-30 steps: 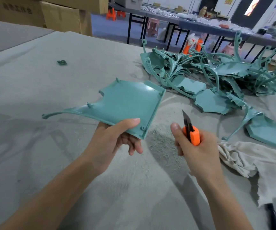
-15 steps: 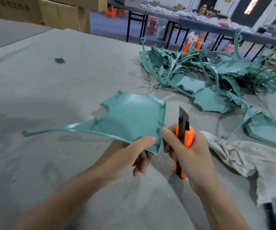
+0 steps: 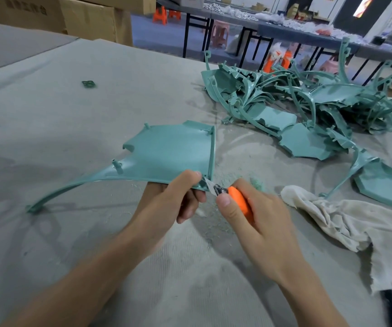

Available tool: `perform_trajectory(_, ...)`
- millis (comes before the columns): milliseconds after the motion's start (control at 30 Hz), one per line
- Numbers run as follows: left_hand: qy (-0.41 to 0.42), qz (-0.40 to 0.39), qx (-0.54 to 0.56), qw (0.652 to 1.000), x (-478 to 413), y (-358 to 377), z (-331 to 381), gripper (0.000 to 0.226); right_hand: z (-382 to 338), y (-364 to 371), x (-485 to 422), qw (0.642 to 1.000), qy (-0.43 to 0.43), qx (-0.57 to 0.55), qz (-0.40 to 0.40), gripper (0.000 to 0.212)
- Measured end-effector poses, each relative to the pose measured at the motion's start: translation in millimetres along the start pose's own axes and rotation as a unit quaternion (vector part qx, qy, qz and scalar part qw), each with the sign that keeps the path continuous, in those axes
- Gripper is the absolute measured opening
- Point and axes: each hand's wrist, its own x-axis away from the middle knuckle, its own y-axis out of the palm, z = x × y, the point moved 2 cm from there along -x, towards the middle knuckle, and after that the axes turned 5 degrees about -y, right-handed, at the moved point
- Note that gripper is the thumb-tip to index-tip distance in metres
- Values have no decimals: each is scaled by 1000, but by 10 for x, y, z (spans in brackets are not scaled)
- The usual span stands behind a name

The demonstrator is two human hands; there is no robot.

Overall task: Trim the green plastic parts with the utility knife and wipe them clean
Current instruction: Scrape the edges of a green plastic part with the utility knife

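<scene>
Green plastic part (image 3: 171, 152) at frame center, its lower-right corner pinched by left hand (image 3: 173, 199); right hand (image 3: 256, 220) grips orange utility knife (image 3: 235, 199), blade touching that corner. Rag (image 3: 346, 223) lower right on desk (image 3: 72, 128); parts pile (image 3: 308, 109) upper right.

The held part (image 3: 171, 149) lies mid-bench (image 3: 72, 128), the parts pile (image 3: 308, 102) behind it to the right, the rag (image 3: 343, 220) right of both hands.

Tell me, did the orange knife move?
Yes. The utility knife moved left, away from the white rag, tipping its blade onto the held green plastic part's corner.
</scene>
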Motion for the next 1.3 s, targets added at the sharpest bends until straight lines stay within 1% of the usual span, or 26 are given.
perform_trajectory(100,4,-10,1,1000,6,1,9,37,-5,-1,-5,1000,0,-1,2,56)
perform_trajectory(200,21,-30,5,999,33,11,37,35,-27,-3,-1,1000,-5,-7,10,56)
perform_trajectory(467,59,-96,23,993,49,9,62,31,-84,2,24,997,-23,34,67,55)
perform_trajectory(567,65,-108,34,991,63,29,56,27,-62,-11,18,995,-17,25,92,55)
perform_trajectory(700,75,-123,36,989,71,43,88,30,-56,-13,14,995,-24,-14,95,54)
perform_trajectory(833,65,-131,51,988,31,83,169,37,-126,-50,21,989,-69,-67,116,47)
perform_trajectory(933,41,-126,81,988,7,110,211,32,-160,-99,18,983,-92,-86,133,45)
perform_trajectory(1133,12,-124,89,988,33,135,199,28,-177,-135,26,980,-98,-91,146,49)
perform_trajectory(1200,15,-140,88,986,49,159,201,29,-183,-140,32,979,-100,-93,151,51)
perform_trajectory(1300,19,-170,94,981,48,222,250,34,-197,-157,20,975,-103,-99,169,46)
